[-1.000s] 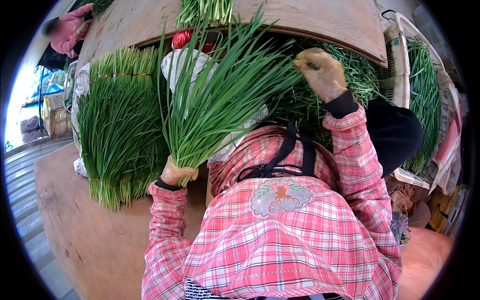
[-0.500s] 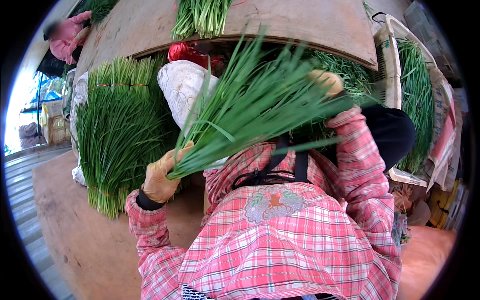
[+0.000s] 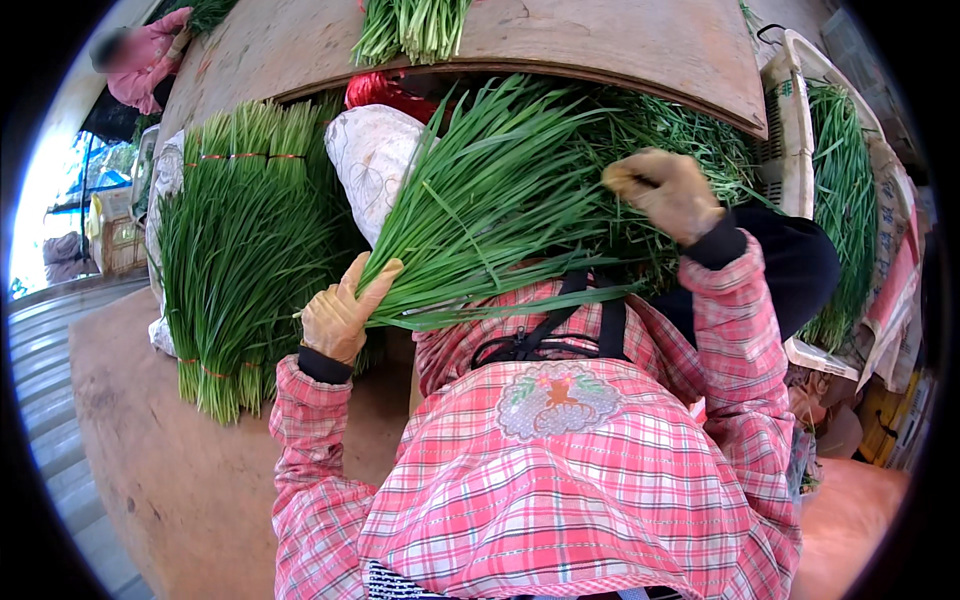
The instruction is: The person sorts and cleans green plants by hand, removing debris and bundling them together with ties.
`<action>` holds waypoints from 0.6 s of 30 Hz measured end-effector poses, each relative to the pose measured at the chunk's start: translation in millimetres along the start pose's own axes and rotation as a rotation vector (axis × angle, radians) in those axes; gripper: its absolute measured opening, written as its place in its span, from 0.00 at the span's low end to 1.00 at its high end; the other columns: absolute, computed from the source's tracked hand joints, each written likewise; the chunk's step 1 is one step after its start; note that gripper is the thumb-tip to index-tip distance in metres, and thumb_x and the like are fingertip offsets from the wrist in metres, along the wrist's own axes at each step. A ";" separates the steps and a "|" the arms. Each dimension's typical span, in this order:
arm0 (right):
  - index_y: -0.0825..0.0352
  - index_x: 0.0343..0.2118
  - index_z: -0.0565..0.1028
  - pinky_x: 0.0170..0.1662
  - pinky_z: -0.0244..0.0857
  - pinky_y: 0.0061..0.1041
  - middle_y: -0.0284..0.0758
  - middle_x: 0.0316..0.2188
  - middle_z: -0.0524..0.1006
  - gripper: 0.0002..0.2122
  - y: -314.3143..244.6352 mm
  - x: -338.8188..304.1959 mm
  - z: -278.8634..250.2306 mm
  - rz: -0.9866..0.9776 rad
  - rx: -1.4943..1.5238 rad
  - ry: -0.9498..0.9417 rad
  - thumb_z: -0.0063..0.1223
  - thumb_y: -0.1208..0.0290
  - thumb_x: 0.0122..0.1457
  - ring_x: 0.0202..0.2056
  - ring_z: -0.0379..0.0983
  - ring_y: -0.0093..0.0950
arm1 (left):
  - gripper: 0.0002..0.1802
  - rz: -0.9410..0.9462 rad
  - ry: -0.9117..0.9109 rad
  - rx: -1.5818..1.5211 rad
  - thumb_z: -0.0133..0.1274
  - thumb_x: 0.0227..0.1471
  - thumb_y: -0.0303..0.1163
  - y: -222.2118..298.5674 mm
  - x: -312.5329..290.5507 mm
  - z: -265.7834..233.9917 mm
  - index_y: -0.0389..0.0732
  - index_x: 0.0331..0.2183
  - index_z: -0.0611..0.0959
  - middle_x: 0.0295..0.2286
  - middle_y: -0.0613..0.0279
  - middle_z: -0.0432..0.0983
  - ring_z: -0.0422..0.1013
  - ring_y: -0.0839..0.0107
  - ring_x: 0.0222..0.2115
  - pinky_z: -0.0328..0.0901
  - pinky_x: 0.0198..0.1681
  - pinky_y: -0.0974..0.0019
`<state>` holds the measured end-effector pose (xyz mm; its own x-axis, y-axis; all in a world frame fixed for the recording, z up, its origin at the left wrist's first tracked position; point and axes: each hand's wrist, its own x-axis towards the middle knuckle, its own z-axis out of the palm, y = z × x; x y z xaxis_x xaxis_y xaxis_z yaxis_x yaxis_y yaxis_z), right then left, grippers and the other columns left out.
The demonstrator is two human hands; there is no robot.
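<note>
My left hand [image 3: 338, 312], in a tan glove, is closed round the base of a loose bunch of garlic chives [image 3: 500, 200]. The long green leaves fan out up and to the right, over my lap. Off the leaf tips, on the right, hangs my gloved right hand [image 3: 668, 195]. Its fingers are curled in toward the thumb, and whether anything is pinched there I cannot make out. Left of my left hand stand several tied bundles of chives [image 3: 240, 250], packed side by side with reddish bands round both ends.
A wooden board [image 3: 580, 40] crosses ahead, with a chive bundle [image 3: 415, 25] on it. Beneath its edge sit a white sack [image 3: 370, 165], red plastic [image 3: 390, 95] and a heap of loose leaves [image 3: 690, 140]. A white crate [image 3: 795, 120] of chives stands right. Another person [image 3: 145, 65] sits far left.
My right hand has come off the leaf tips and moved slightly down. The bunch has swung lower and its leaves have settled. My left hand has shifted a little up and right, still gripping.
</note>
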<state>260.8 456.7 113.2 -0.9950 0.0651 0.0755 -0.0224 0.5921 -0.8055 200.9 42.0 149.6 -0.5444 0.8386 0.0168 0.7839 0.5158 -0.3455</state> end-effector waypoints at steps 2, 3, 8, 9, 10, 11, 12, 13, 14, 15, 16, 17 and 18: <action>0.63 0.32 0.78 0.34 0.69 0.28 0.40 0.26 0.77 0.11 -18.2 10.6 32.5 0.011 -0.004 -0.104 0.53 0.63 0.52 0.29 0.75 0.37 | 0.42 -0.012 0.016 -0.073 0.47 0.37 0.18 -0.4 -2.1 4.4 0.63 0.55 0.66 0.48 0.58 0.69 0.62 0.70 0.16 0.62 0.21 0.68; 0.64 0.33 0.78 0.34 0.69 0.29 0.42 0.27 0.77 0.12 -30.8 16.3 46.7 0.030 -0.026 -0.154 0.52 0.61 0.52 0.30 0.75 0.38 | 0.42 -0.018 0.024 -0.111 0.47 0.37 0.18 -0.8 -2.3 5.2 0.63 0.55 0.66 0.48 0.58 0.69 0.63 0.70 0.16 0.62 0.21 0.68; 0.74 0.35 0.76 0.28 0.66 0.23 0.36 0.20 0.77 0.16 -53.1 48.5 128.3 0.140 0.228 -0.220 0.54 0.62 0.54 0.21 0.72 0.23 | 0.42 -0.033 0.016 -0.118 0.47 0.37 0.18 0.7 -3.4 5.5 0.63 0.55 0.66 0.48 0.59 0.69 0.63 0.70 0.17 0.62 0.21 0.68; 0.74 0.33 0.76 0.25 0.64 0.20 0.32 0.18 0.75 0.14 -63.4 50.6 130.0 0.344 0.508 -0.283 0.54 0.65 0.54 0.18 0.68 0.19 | 0.42 -0.039 0.024 -0.115 0.47 0.37 0.18 1.3 -4.1 6.2 0.63 0.55 0.66 0.48 0.59 0.69 0.63 0.70 0.17 0.62 0.21 0.68; 0.74 0.31 0.76 0.24 0.63 0.19 0.32 0.17 0.75 0.13 -61.0 51.2 134.5 0.347 0.575 -0.258 0.54 0.66 0.54 0.18 0.68 0.18 | 0.42 -0.045 0.015 -0.117 0.47 0.37 0.18 1.4 -5.1 6.9 0.63 0.55 0.66 0.48 0.59 0.69 0.63 0.71 0.17 0.62 0.21 0.68; 0.74 0.30 0.76 0.24 0.62 0.18 0.32 0.17 0.74 0.12 -57.0 51.5 138.5 0.351 0.639 -0.233 0.54 0.67 0.54 0.18 0.67 0.18 | 0.42 -0.052 0.007 -0.123 0.47 0.37 0.18 1.3 -6.0 8.6 0.63 0.55 0.66 0.48 0.60 0.69 0.63 0.71 0.17 0.62 0.21 0.68; 0.74 0.29 0.76 0.23 0.61 0.17 0.31 0.17 0.74 0.11 -53.0 51.2 139.5 0.356 0.704 -0.208 0.53 0.68 0.55 0.17 0.67 0.17 | 0.42 -0.058 -0.001 -0.128 0.47 0.37 0.18 1.0 -6.8 9.9 0.64 0.55 0.66 0.48 0.61 0.69 0.63 0.71 0.17 0.62 0.21 0.68; 0.71 0.27 0.77 0.22 0.59 0.15 0.30 0.16 0.74 0.09 -46.5 44.8 132.5 0.288 0.713 -0.164 0.51 0.70 0.56 0.17 0.66 0.16 | 0.42 -0.062 -0.006 -0.116 0.46 0.37 0.18 0.5 -7.2 10.4 0.64 0.55 0.66 0.48 0.61 0.69 0.63 0.71 0.17 0.62 0.21 0.68; 0.71 0.26 0.77 0.22 0.60 0.18 0.31 0.17 0.75 0.08 -49.6 38.8 111.6 0.293 0.718 -0.132 0.50 0.72 0.54 0.18 0.67 0.17 | 0.42 -0.068 -0.010 -0.109 0.46 0.37 0.18 1.4 -8.4 12.3 0.64 0.55 0.66 0.48 0.62 0.69 0.62 0.71 0.17 0.62 0.21 0.68; 0.70 0.26 0.78 0.21 0.59 0.16 0.30 0.17 0.75 0.08 -52.9 32.6 91.5 0.331 0.742 -0.040 0.49 0.73 0.56 0.17 0.65 0.15 | 0.42 -0.067 -0.011 -0.104 0.46 0.37 0.18 1.5 -8.5 14.0 0.65 0.55 0.66 0.48 0.62 0.69 0.62 0.71 0.17 0.62 0.21 0.68; 0.70 0.27 0.78 0.19 0.56 0.14 0.29 0.16 0.74 0.09 -39.6 26.4 75.8 0.298 0.748 0.044 0.48 0.71 0.57 0.16 0.64 0.14 | 0.43 -0.070 -0.011 -0.105 0.46 0.37 0.18 1.0 -8.3 14.0 0.65 0.55 0.66 0.48 0.62 0.69 0.62 0.72 0.17 0.62 0.21 0.68; 0.69 0.28 0.78 0.19 0.55 0.12 0.28 0.16 0.73 0.10 -30.8 22.1 59.0 0.284 0.707 0.126 0.48 0.69 0.59 0.17 0.63 0.13 | 0.43 -0.074 -0.008 -0.107 0.46 0.37 0.18 1.1 -7.9 15.9 0.65 0.55 0.65 0.48 0.62 0.69 0.62 0.72 0.17 0.62 0.21 0.68; 0.69 0.29 0.78 0.20 0.55 0.11 0.28 0.16 0.73 0.10 -27.6 19.7 47.1 0.325 0.663 0.206 0.48 0.69 0.59 0.17 0.63 0.12 | 0.43 -0.078 -0.011 -0.107 0.46 0.37 0.18 1.0 -8.5 16.5 0.65 0.55 0.65 0.48 0.63 0.69 0.62 0.72 0.17 0.62 0.21 0.68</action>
<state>237.2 403.8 109.3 -0.9246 0.3408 -0.1699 0.1502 -0.0836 -0.9851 201.4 32.5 133.6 -0.6074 0.7939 0.0292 0.7664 0.5952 -0.2417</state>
